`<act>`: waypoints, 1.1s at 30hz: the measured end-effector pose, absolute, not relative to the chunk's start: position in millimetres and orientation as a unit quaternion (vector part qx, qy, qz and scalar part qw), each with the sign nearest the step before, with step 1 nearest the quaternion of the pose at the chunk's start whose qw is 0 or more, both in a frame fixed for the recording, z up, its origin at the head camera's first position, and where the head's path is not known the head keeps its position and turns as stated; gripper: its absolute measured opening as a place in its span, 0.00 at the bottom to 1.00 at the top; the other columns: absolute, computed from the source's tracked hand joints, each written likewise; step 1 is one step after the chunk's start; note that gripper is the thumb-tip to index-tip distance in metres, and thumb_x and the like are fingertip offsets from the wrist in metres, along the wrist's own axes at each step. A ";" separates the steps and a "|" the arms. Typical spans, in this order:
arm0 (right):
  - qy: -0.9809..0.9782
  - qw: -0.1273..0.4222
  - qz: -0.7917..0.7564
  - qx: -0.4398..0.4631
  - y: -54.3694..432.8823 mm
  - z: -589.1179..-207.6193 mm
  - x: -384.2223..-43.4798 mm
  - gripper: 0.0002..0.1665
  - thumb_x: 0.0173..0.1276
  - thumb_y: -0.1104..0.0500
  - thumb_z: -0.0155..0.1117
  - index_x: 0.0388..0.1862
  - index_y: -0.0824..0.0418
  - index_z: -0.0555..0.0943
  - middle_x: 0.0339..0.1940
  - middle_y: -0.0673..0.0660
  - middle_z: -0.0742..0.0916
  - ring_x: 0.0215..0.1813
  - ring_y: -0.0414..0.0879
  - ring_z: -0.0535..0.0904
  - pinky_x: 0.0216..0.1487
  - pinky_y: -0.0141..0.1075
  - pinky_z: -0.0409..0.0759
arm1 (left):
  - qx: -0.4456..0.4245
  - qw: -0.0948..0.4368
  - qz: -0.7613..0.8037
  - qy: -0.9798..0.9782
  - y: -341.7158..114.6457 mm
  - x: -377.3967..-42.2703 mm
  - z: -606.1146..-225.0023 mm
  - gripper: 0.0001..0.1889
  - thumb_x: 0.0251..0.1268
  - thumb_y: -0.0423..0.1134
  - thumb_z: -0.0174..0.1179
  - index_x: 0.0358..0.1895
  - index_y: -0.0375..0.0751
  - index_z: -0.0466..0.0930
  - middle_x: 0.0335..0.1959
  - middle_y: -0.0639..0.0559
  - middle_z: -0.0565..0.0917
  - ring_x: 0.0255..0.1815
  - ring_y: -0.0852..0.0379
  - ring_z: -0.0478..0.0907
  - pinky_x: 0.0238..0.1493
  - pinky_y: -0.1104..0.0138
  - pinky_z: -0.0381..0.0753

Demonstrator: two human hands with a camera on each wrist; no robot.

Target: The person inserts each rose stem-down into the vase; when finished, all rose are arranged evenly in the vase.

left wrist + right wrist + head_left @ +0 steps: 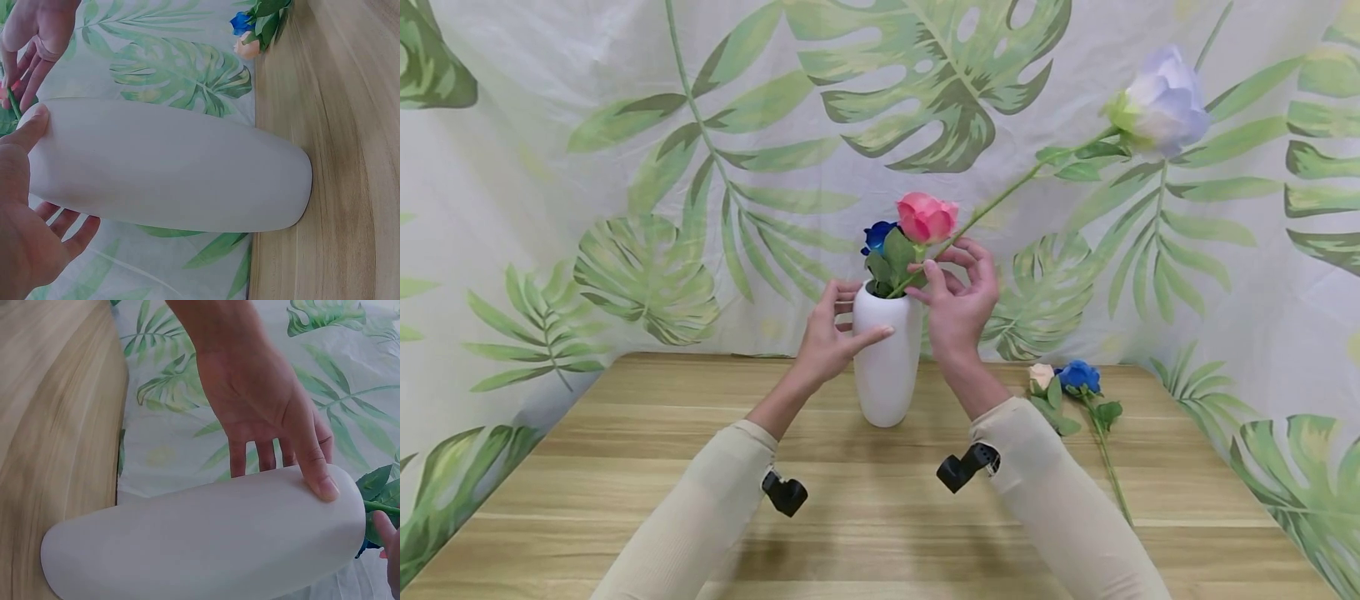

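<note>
A tall white vase (886, 367) stands upright on the table. My left hand (829, 335) holds it near the top, thumb across the front and fingers along the far side. In the vase are a pink rose (927, 218) and a dark blue rose (877, 237) with green leaves. My right hand (962, 300) pinches the stem (1000, 197) of a pale bluish-white rose (1161, 104) between thumb and fingers, just above the vase's mouth. That stem slants up to the right, its lower end at the opening. The left wrist view shows the vase (169, 165) with its base on the wood.
To the right on the wooden table (647, 467) lie a blue rose (1078, 377) and a cream rose (1041, 377) with leaves, their stems towards the front. A leaf-printed cloth (760, 275) hangs behind the table's back edge.
</note>
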State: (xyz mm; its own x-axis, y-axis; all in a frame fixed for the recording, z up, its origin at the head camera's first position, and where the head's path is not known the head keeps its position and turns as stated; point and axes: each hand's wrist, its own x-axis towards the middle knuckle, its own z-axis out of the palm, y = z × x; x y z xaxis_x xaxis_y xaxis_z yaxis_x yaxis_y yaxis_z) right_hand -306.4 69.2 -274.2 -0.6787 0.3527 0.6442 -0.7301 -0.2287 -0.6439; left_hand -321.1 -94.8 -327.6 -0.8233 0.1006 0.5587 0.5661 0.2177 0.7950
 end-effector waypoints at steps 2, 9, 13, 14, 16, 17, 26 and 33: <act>-0.520 0.352 0.756 0.184 67.9 -274.1 -306.1 0.21 0.70 0.77 0.64 0.60 0.73 0.75 0.44 0.65 0.83 0.35 0.48 0.89 0.33 0.45 0.90 | -0.220 0.198 -0.586 -0.754 -94.6 -321.2 -327.8 0.33 0.56 0.31 0.78 0.61 0.32 0.68 0.63 0.35 0.76 0.60 0.40 0.76 0.58 0.43 0.82; -0.556 0.346 0.733 0.186 64.4 -275.0 -307.5 0.24 0.66 0.79 0.66 0.60 0.70 0.77 0.43 0.67 0.88 0.34 0.44 0.89 0.36 0.42 0.90 | -0.220 0.198 -0.584 -0.756 -93.9 -320.2 -328.1 0.33 0.57 0.31 0.77 0.62 0.32 0.67 0.64 0.36 0.76 0.60 0.40 0.76 0.58 0.43 0.82; -0.582 0.360 0.697 0.213 64.2 -275.6 -308.3 0.36 0.66 0.80 0.65 0.71 0.64 0.71 0.45 0.67 0.89 0.35 0.51 0.89 0.37 0.46 0.90 | -0.221 0.200 -0.582 -0.757 -93.5 -319.4 -327.1 0.33 0.57 0.31 0.77 0.62 0.32 0.67 0.64 0.36 0.76 0.60 0.40 0.76 0.58 0.44 0.82; -0.590 0.366 0.685 0.222 64.3 -275.6 -308.5 0.38 0.67 0.80 0.65 0.74 0.63 0.69 0.46 0.67 0.88 0.35 0.54 0.89 0.36 0.48 0.90 | -0.221 0.200 -0.581 -0.757 -93.4 -319.2 -326.9 0.33 0.58 0.32 0.77 0.62 0.32 0.67 0.65 0.36 0.76 0.60 0.40 0.76 0.58 0.44 0.82; -0.600 0.374 0.667 0.236 64.3 -275.8 -309.3 0.43 0.67 0.80 0.64 0.78 0.60 0.66 0.47 0.67 0.88 0.35 0.59 0.88 0.36 0.50 0.90 | -0.222 0.200 -0.580 -0.758 -93.2 -319.2 -326.7 0.33 0.58 0.32 0.77 0.62 0.32 0.67 0.65 0.36 0.76 0.60 0.40 0.76 0.59 0.43 0.82; -0.604 0.377 0.659 0.241 64.2 -276.1 -309.8 0.44 0.67 0.80 0.64 0.79 0.60 0.65 0.47 0.67 0.88 0.35 0.61 0.88 0.36 0.51 0.90 | -0.222 0.200 -0.581 -0.757 -93.3 -319.4 -326.7 0.33 0.58 0.32 0.77 0.62 0.33 0.67 0.65 0.36 0.76 0.60 0.40 0.76 0.59 0.43 0.82; -0.629 0.414 0.614 0.237 61.2 -274.9 -312.3 0.36 0.68 0.77 0.65 0.74 0.63 0.71 0.43 0.66 0.87 0.41 0.57 0.87 0.36 0.33 0.87 | -0.222 0.196 -0.585 -0.755 -94.1 -319.5 -327.7 0.33 0.58 0.32 0.77 0.62 0.32 0.67 0.65 0.35 0.76 0.61 0.40 0.75 0.59 0.43 0.82; -0.608 0.402 0.641 0.239 57.5 -272.0 -314.3 0.29 0.71 0.72 0.67 0.70 0.67 0.73 0.43 0.67 0.88 0.42 0.56 0.87 0.42 0.33 0.87 | -0.221 0.198 -0.580 -0.758 -94.7 -320.2 -328.1 0.33 0.58 0.32 0.77 0.62 0.33 0.67 0.66 0.36 0.75 0.60 0.39 0.75 0.58 0.43 0.82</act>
